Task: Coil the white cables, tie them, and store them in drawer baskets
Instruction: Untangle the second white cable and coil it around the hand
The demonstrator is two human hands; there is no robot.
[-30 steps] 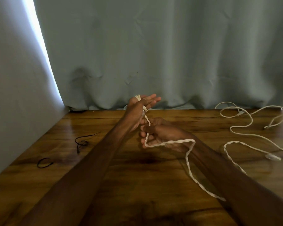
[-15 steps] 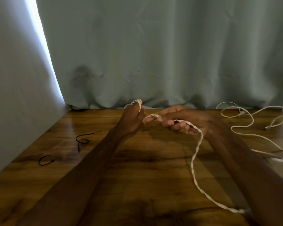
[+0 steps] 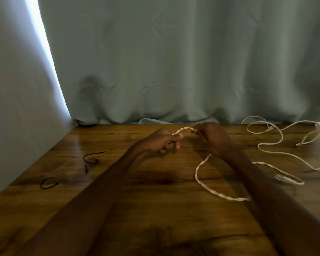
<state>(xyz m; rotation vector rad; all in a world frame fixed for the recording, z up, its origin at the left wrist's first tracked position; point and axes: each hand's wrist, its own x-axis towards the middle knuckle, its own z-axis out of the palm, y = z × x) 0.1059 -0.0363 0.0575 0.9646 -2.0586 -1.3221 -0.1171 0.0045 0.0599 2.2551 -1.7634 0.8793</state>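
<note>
You are holding the cable [image 3: 184,129] taut just above the table [image 3: 164,215]. Your left hand [image 3: 163,142] is gripping one end, your right hand [image 3: 213,139] is pinching it nearby, and the slack is trailing beneath your right wrist.

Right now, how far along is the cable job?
Done: nothing visibly; no tied coil or basket in view. In hand: left hand and right hand grip the twisted white cable, its tail trailing over the table. To do: loose white cable at right, uncoiled; two black cords lie untouched.
</note>
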